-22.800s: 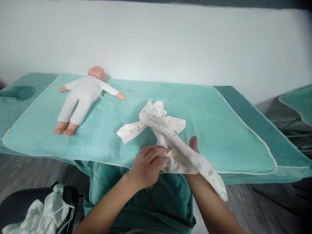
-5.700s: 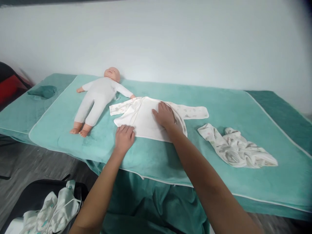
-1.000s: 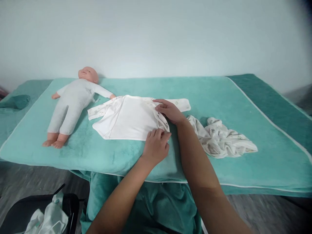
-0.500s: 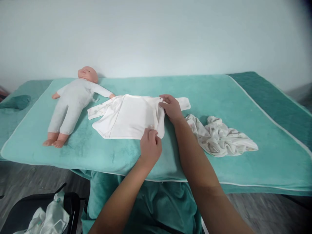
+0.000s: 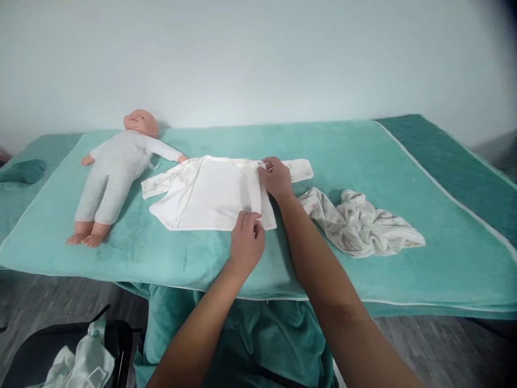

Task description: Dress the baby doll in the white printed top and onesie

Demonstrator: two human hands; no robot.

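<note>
White shirt [image 5: 220, 194] lies flat on the bed [image 5: 452, 258], just right of the doll [image 5: 121, 153]; left hand [image 5: 247, 241], grip pinching its lower edge; right hand [image 5: 278, 178], grip pinching its upper edge

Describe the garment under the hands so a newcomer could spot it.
On the teal sheet, find the doll and the crumpled cloth. Between them lies the white shirt, left hand at its lower edge, right hand near a sleeve. Unlike the bunched cloth, it is spread nearly flat, sleeves out.
</note>
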